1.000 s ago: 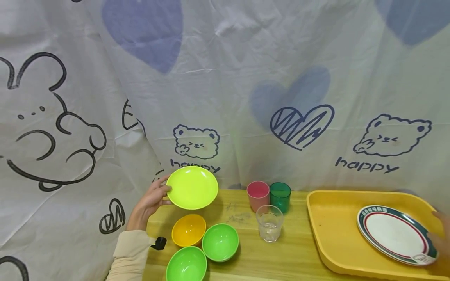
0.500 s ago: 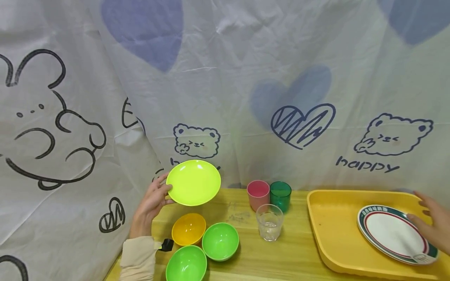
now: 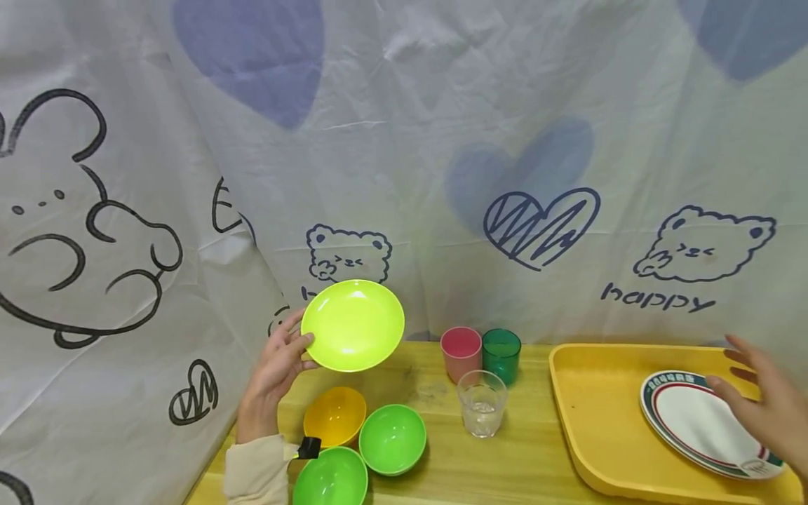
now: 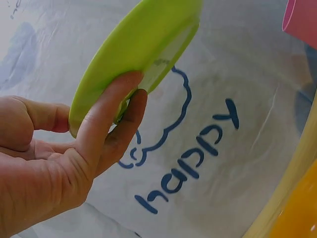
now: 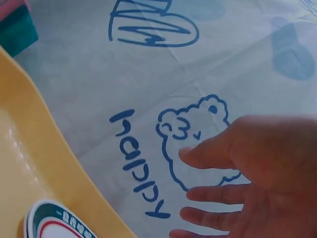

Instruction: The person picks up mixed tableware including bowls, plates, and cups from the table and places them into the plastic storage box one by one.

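My left hand (image 3: 280,361) pinches a yellow-green plate (image 3: 353,325) by its left edge and holds it up, tilted so its inner face shows in the head view. In the left wrist view the thumb is at the plate's (image 4: 114,59) rim and the fingers press its underside. My right hand (image 3: 760,400) hovers over the right part of a yellow tray (image 3: 593,421), fingers spread and nothing in them. Below that hand, a white plate (image 3: 701,421) with a green and red rim lies in the tray, partly hidden by the hand.
Under the raised plate stand an orange bowl (image 3: 334,415) and two green bowls (image 3: 393,438) on the wooden table (image 3: 435,484). Mid-table, a pink cup (image 3: 461,354), a green cup (image 3: 501,356) and a clear cup (image 3: 482,403) stand close together. A printed cloth (image 3: 404,175) hangs behind.
The left hand has raised the yellow-green plate slightly and shifted it right. My right hand has come further into view from the right edge, over the white plate, which stays in the tray.
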Tool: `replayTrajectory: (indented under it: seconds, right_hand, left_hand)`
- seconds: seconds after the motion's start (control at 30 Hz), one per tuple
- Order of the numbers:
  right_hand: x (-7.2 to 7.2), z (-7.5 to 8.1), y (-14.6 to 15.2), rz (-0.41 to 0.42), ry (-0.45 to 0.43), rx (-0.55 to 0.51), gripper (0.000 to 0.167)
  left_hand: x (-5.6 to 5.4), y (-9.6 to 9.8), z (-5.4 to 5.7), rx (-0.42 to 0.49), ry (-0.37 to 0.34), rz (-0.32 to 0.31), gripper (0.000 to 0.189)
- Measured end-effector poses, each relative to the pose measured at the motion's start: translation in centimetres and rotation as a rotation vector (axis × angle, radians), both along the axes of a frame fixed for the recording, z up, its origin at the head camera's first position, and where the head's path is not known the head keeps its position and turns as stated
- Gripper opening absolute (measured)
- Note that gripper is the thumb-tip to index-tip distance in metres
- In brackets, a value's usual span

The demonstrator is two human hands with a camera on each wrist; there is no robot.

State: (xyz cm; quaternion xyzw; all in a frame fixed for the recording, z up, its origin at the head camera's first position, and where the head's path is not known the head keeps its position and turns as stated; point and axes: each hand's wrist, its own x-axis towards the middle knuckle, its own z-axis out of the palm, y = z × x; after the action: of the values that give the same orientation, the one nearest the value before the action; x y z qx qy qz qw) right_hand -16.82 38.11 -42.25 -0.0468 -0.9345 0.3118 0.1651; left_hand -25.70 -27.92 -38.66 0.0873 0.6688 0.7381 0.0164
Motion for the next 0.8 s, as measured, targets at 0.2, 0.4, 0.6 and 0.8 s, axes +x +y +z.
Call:
replayTrajectory:
  seconds: [0.2,0.4,0.6,0.8]
  right_hand:
    - [0.0,0.1,-1.6,0.022,0.037,-0.1,0.076]
    - [-0.1,0.2,-2.4,0.005,0.067,-0.098,0.076]
    - [-0.2,-0.1,-3.2,-0.034,0.083,-0.082,0.073]
    - [-0.6,-0.2,-4.6,-0.061,0.086,-0.105,0.071]
  left_hand:
    - [0.5,1.2,-0.9,0.058,-0.001,0.033,0.06]
    - [0.9,2.1,-1.5,0.08,-0.019,0.065,0.061]
    - [1.1,2.5,-1.5,0.099,-0.018,0.088,0.063]
    - [1.5,2.9,-1.0,0.113,-0.014,0.087,0.061]
